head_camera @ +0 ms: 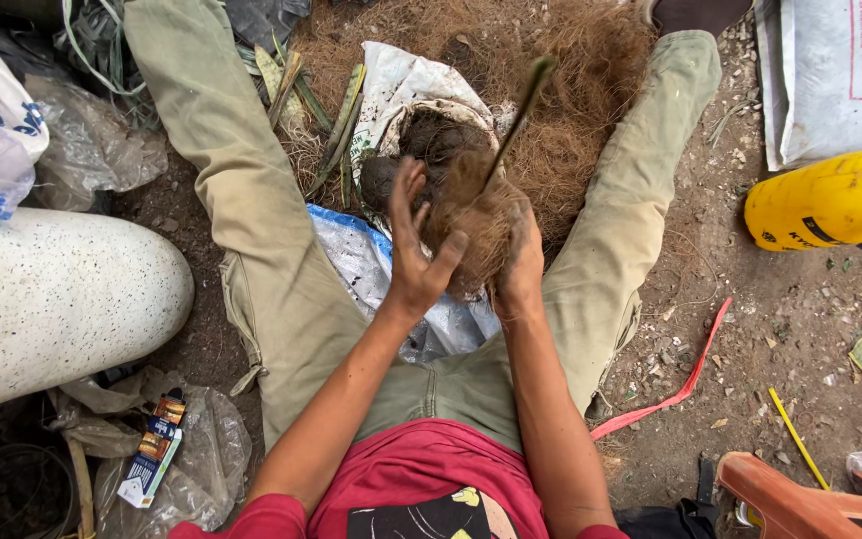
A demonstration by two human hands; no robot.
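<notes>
Brown fibre ball (476,225) between left hand (413,250), right hand (521,262).

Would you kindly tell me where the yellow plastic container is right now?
In the head view, the yellow plastic container lies on the dirt at the right edge, beyond the person's right leg, below a white sack.

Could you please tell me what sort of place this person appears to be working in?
Probably an outdoor garden work spot on bare ground: a pile of brown coconut fibre, a yellow sprayer bottle, and both hands pressing a fibre-wrapped plant ball.
</notes>
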